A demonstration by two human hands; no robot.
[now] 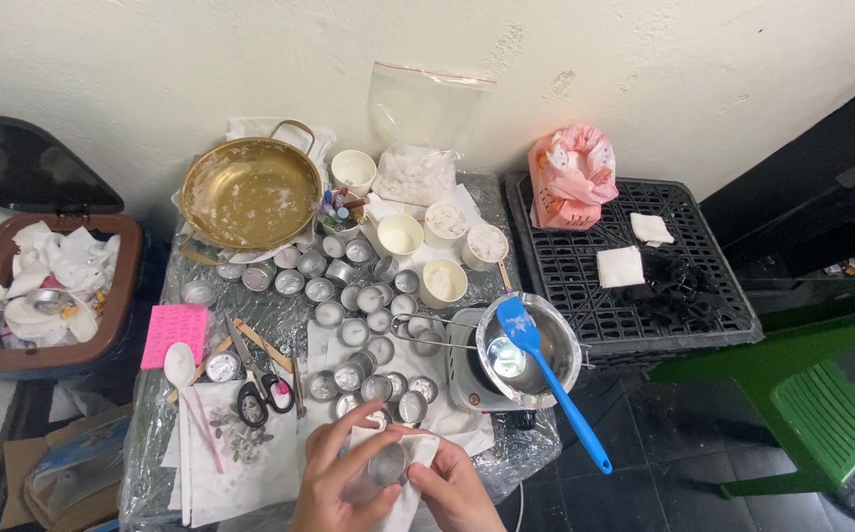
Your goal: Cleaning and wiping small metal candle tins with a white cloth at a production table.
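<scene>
Left hand [334, 483]: wraps a small metal cup [385, 465] at the tabletop's [506, 448] near edge.
Right hand [457, 488]: pinches a white tissue [419, 455] against that cup.
Just beyond: more empty cups [368, 379], scissors [255, 394].
Right: steel bowl [555, 340] with blue spatula [550, 379].

Blue spatula [546, 379] right, pink note pad [173, 330] left, gold pan [250, 192] far left, silver tins [348, 296] centre, black crate [634, 266], green chair [802, 404].
</scene>
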